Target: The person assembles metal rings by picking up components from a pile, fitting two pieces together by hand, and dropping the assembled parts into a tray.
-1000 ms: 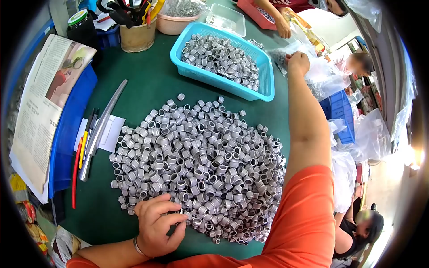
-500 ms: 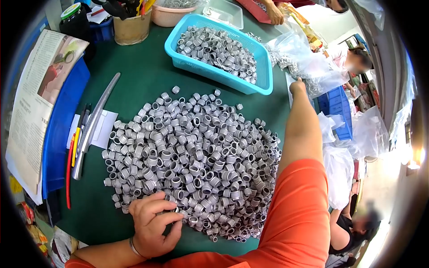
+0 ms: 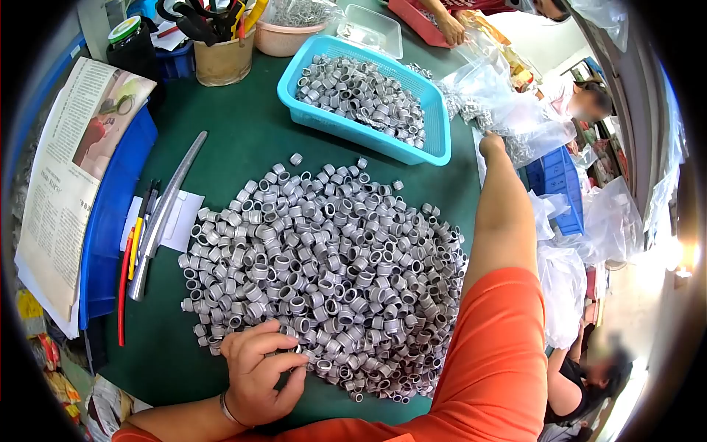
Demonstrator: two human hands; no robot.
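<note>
A wide heap of small grey metal rings (image 3: 324,258) covers the middle of the green table. My left hand (image 3: 261,372) is at the heap's near left edge, its fingers curled and the thumb close to the forefinger. Whatever lies between those fingertips is too small to make out. My right hand (image 3: 493,144) reaches far out past the heap, beside a clear plastic bag (image 3: 524,140) and some small metal pieces (image 3: 475,116). Its fingers are mostly hidden by the hand itself. A light-blue basket (image 3: 353,138) with more rings stands beyond the heap.
At left lie a tapered metal rod (image 3: 171,199), a red pen (image 3: 124,295) and a blue tray (image 3: 118,221) under newspaper (image 3: 70,184). A tool tub (image 3: 223,62) and a pink bowl (image 3: 283,40) stand at the back. Other people sit at right; another person's hand (image 3: 451,31) is at the top.
The whole view has shifted slightly, so the table things appear a little lower and further right. Both hands keep nearly the same places and poses.
</note>
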